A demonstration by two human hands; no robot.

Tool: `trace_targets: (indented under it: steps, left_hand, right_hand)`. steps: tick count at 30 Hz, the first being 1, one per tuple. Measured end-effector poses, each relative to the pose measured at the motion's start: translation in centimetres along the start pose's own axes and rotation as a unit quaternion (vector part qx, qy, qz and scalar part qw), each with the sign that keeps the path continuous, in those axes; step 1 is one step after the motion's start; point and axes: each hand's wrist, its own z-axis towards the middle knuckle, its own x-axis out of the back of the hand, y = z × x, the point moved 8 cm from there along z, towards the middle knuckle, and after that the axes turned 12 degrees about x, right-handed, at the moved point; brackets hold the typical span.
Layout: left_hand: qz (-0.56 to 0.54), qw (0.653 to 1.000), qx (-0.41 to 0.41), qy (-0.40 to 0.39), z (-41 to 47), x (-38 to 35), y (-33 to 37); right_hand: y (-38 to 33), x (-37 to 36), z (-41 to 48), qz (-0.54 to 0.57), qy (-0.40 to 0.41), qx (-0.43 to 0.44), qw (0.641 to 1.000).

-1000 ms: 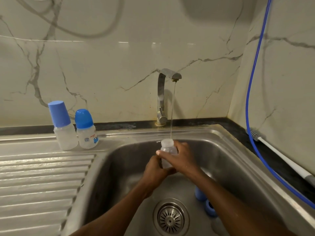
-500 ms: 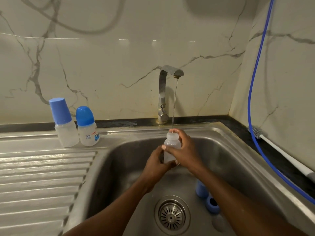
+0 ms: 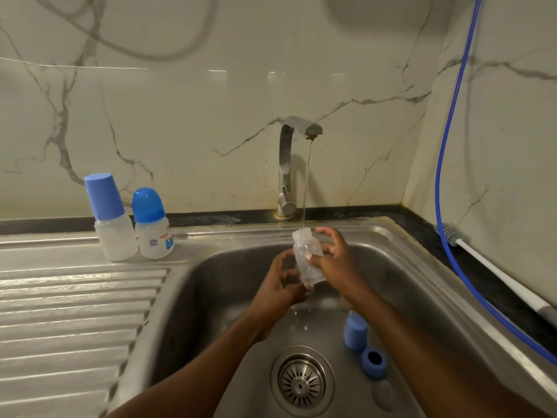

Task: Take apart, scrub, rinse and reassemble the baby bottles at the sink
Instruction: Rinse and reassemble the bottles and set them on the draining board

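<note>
My right hand (image 3: 334,260) is pinching the clear plastic baby bottle body (image 3: 308,257), thumb on its front and fingers (image 3: 328,236) curling round behind the neck. My left hand (image 3: 280,285) is cupping the base, fingers curled under it; the blur hides how firm that hold is. I'm holding the bottle tilted so its open mouth is catching the thin water stream (image 3: 306,182) falling just above the fingers. My guess is this is the rinse step, with two hands on it because wet plastic slips.

Straight above the fingers, the steel tap (image 3: 286,164) is running. Below my right wrist, on the floor of the stainless steel sink (image 3: 229,276), a blue plastic cap (image 3: 355,331) and a blue screw ring (image 3: 373,362) are lying just beside each other, probably parked there awaiting reassembly. A pale blurred piece nearer me may be the teat, can't tell.

Well left of the fingers, two capped baby bottles (image 3: 152,227) are standing upright and touching on the draining board. Well right, a white-handled bottle brush (image 3: 497,276) is resting on the dark counter.
</note>
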Motion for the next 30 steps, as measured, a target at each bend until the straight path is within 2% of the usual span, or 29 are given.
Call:
trace_targets:
  steps: [4, 7, 10, 15, 18, 21, 25, 30]
  left_hand:
    - [-0.013, 1.0, -0.011, 0.027, -0.1, 1.0, 0.1]
    - [0.006, 0.999, -0.024, 0.026, -0.3, 0.9, 0.5]
    - [0.029, 0.999, -0.032, 0.025, -0.3, 0.7, 0.6]
    - [0.121, 0.983, -0.091, 0.099, -0.4, 1.7, 1.8]
    - [0.165, 0.976, -0.095, 0.107, -0.6, 1.6, 1.6]
    - [0.131, 0.982, -0.09, 0.104, -0.2, 2.0, 1.7]
    - [0.097, 0.994, -0.05, 0.023, -0.3, 0.3, 0.8]
    - [0.082, 0.993, -0.059, 0.069, -0.5, 1.1, 1.1]
  right_hand:
    - [-0.4, -1.6, -0.9, 0.014, -0.072, 0.003, 0.997]
    - [-0.6, -2.3, -1.2, -0.028, -0.076, 0.021, 0.997]
    - [0.4, -2.0, -1.4, -0.048, -0.09, -0.008, 0.995]
    - [0.0, -1.7, -1.1, -0.051, -0.057, 0.001, 0.997]
    - [0.5, -2.2, -1.9, -0.059, -0.076, -0.015, 0.995]
    - [0.5, -1.5, -1.1, -0.007, -0.047, -0.018, 0.999]
    - [1.3, -1.2, -1.2, -0.009, -0.039, -0.043, 0.998]
    - [0.7, -2.8, -1.5, 0.014, -0.12, -0.032, 0.992]
